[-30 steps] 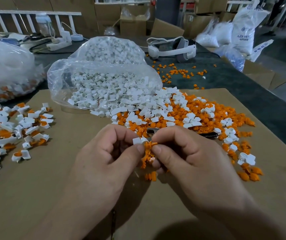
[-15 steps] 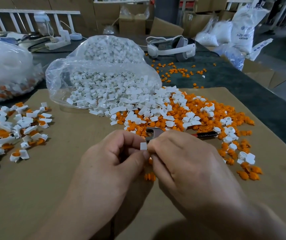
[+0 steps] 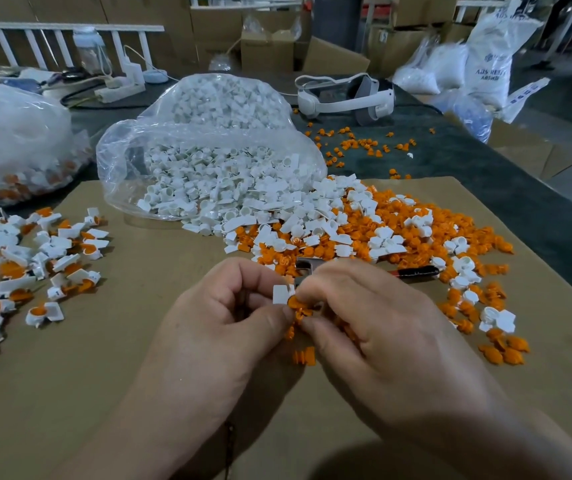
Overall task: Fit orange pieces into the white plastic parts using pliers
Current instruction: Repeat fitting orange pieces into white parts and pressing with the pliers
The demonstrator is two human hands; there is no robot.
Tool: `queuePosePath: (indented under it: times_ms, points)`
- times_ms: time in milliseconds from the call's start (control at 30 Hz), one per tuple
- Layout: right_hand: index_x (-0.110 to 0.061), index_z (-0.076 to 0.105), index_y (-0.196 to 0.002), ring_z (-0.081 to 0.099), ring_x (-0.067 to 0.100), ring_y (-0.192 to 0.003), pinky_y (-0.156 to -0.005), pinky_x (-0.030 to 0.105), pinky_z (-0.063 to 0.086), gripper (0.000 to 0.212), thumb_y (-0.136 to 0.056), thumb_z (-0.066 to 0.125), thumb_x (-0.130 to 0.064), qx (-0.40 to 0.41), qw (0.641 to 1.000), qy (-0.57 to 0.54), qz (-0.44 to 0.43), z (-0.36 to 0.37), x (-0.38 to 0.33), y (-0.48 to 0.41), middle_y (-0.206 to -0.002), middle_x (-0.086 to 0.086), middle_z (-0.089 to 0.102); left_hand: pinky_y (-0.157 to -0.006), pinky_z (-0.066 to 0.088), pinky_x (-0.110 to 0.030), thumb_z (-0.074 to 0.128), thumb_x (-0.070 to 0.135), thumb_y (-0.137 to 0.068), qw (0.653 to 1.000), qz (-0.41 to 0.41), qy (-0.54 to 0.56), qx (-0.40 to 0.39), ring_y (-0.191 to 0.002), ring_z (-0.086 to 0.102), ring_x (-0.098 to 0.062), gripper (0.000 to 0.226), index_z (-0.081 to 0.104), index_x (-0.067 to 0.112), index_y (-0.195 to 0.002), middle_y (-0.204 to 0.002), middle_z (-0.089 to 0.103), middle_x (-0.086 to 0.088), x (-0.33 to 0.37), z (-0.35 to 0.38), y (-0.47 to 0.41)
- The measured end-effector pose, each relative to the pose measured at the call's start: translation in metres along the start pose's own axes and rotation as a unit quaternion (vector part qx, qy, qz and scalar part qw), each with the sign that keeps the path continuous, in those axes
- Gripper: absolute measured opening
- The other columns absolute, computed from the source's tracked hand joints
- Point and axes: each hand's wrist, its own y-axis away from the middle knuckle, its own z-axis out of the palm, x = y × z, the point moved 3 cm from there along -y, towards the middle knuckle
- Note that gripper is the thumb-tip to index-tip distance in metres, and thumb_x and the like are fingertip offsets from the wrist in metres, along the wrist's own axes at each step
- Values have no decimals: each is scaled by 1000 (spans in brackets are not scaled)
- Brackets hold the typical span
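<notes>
My left hand (image 3: pixel 222 317) pinches a small white plastic part (image 3: pixel 281 293) between thumb and fingers. My right hand (image 3: pixel 374 327) pinches an orange piece (image 3: pixel 296 303) against that white part, with more orange pieces bunched under its fingers. One orange piece (image 3: pixel 304 356) lies on the cardboard below the hands. The pliers (image 3: pixel 412 271) lie on the cardboard behind my right hand, metal jaws (image 3: pixel 304 264) showing above my fingers, dark red-black handle sticking out to the right. Neither hand touches them.
A mixed heap of white parts and orange pieces (image 3: pixel 364 230) spills from a clear bag (image 3: pixel 194 161) ahead. Fitted white-and-orange parts (image 3: pixel 18 265) lie at the left. Another filled bag (image 3: pixel 11 143) sits far left, a white headset (image 3: pixel 343 95) behind. The cardboard sheet (image 3: pixel 104 375) covers the table.
The hands closed together, hiding the orange pieces, then parted slightly. The white part and an orange piece now show between the fingertips, pressed together.
</notes>
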Motion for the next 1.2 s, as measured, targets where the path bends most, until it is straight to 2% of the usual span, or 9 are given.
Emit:
queuePosePath:
  times_ms: [67, 133, 267, 567, 733, 833, 967, 1100, 1200]
  points:
    - [-25, 53, -124, 48, 11, -113, -95, 27, 43, 34, -90, 51, -31, 0, 999, 49, 25, -3, 11, -1, -121, -9, 53, -48, 48, -17, 71, 22, -66, 1000, 2, -3, 25, -50, 58, -8, 19, 74, 31, -82, -57, 62, 6, 1, -3, -1]
    - [-26, 39, -137, 38, 16, -125, -105, 34, 35, 54, -85, 45, -41, -60, 989, 113, 77, -4, 25, -1, -133, -7, 43, -48, 49, -17, 75, 20, -67, 999, -6, 2, 32, -50, 57, -9, 17, 73, 30, -81, -57, 61, 4, 1, -7, -3]
    - [-33, 8, -148, 20, 13, -134, -111, 34, 20, 73, -82, 30, -57, -185, 959, 176, 125, 3, 45, 6, -146, -10, 25, -49, 51, -20, 74, 8, -78, 999, -19, 3, 29, -54, 63, -11, 21, 73, 29, -80, -62, 64, -4, 0, -12, -6]
    - [-35, 23, -143, 36, 17, -115, -100, 40, 30, 68, -80, 32, -60, -159, 956, 203, 138, 8, 53, -6, -130, -10, 45, -48, 51, -19, 73, 6, -79, 999, -28, 1, 39, -53, 63, -10, 25, 74, 31, -79, -60, 65, -2, -1, -12, -9]
    - [-39, 18, -142, 35, 16, -115, -101, 38, 30, 64, -84, 30, -62, -164, 960, 184, 130, 5, 61, -2, -132, -12, 42, -46, 50, -20, 82, 11, -72, 998, -39, 9, 38, -53, 62, -10, 20, 74, 28, -80, -60, 63, -2, -4, -13, -10]
    - [-42, 15, -143, 30, 13, -121, -101, 33, 32, 67, -84, 32, -69, -177, 963, 163, 124, 0, 67, 4, -137, -15, 36, -46, 50, -20, 81, 8, -76, 999, -38, 0, 36, -54, 63, -10, 22, 74, 29, -78, -62, 64, -4, -5, -14, -11]
    - [-42, 20, -142, 32, 11, -116, -95, 31, 36, 66, -86, 44, -66, -183, 965, 150, 116, -2, 67, 1, -136, -19, 39, -47, 50, -20, 75, 22, -65, 998, -42, 13, 38, -54, 63, -11, 16, 74, 28, -79, -62, 64, -3, -7, -14, -10]
    - [-43, 33, -128, 38, 11, -92, -81, 33, 37, 41, -89, 45, -47, -133, 972, 166, 96, -3, 61, -2, -112, -19, 51, -47, 50, -21, 87, 21, -56, 998, -45, 19, 34, -56, 64, -12, 28, 74, 28, -80, -64, 65, -5, -5, -15, -10]
    - [-39, 39, -121, 39, 10, -83, -74, 32, 38, 37, -85, 47, -42, -103, 976, 164, 101, -9, 57, -6, -93, -17, 48, -46, 50, -21, 89, 23, -56, 998, -40, 18, 40, -55, 64, -12, 29, 74, 28, -81, -63, 65, -3, -5, -16, -10]
